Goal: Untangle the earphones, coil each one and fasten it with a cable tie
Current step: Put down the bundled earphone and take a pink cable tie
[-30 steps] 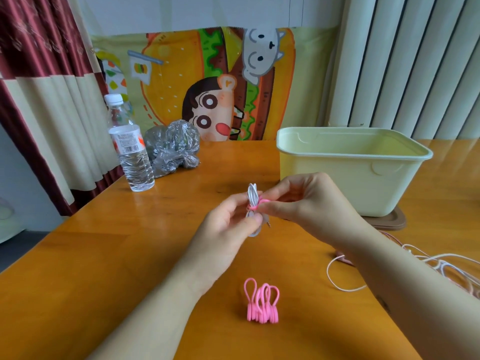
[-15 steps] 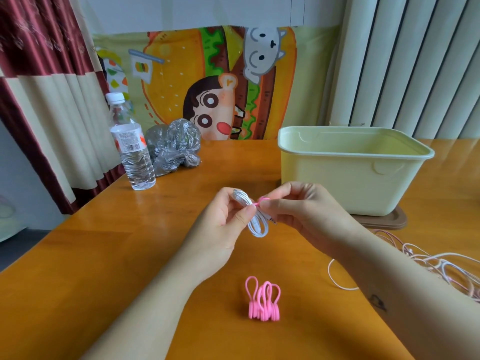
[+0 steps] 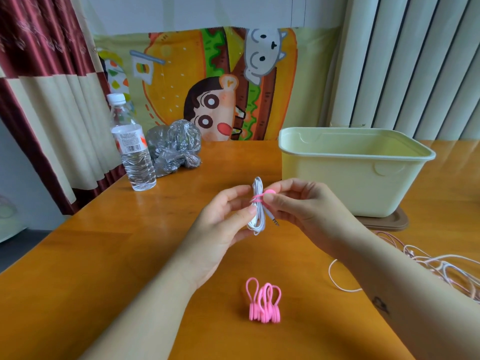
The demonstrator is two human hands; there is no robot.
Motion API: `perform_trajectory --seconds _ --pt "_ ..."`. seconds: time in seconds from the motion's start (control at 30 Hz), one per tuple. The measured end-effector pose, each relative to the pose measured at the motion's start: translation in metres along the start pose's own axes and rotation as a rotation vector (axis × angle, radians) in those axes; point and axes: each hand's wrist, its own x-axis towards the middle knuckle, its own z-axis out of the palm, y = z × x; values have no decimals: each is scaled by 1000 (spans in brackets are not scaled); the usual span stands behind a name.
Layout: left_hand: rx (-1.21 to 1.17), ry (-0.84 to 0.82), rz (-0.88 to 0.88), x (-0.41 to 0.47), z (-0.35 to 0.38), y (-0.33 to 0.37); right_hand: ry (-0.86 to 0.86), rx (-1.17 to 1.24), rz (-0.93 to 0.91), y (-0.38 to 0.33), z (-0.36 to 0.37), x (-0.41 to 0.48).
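Observation:
A white earphone coil (image 3: 257, 209) stands upright above the middle of the table, its jack plug poking out at the lower right. My left hand (image 3: 223, 219) pinches the coil from the left between thumb and fingers. A pink cable tie (image 3: 262, 197) is wrapped around the coil's middle, and my right hand (image 3: 298, 203) pinches the tie's round end. Several spare pink ties (image 3: 264, 301) lie bunched on the table nearer to me. A tangle of white and pinkish earphone cables (image 3: 441, 268) lies at the right, partly behind my right forearm.
A pale yellow plastic tub (image 3: 337, 175) stands on a brown lid at the back right. A water bottle (image 3: 132, 146) and a crumpled plastic bag (image 3: 174, 149) sit at the back left. The wooden table (image 3: 91, 255) ends at its left edge near a curtain.
The coil, tilted half a second ago, now stands upright again. The pink tie now shows as a band around its middle with the right hand pinching its end.

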Motion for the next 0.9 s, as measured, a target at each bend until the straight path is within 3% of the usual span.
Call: perform_trajectory --seconds 0.2,0.4,0.6,0.9 --pt "-19 14 -17 0 3 -2 49 -5 15 2 3 1" --pt "-178 40 -143 1 4 -1 71 -411 -132 -1 8 -2" --pt "-251 96 -254 0 5 0 -70 -649 -221 -10 5 -6" --pt "-349 126 -367 1 7 1 -219 -794 -244 -21 -5 -7"
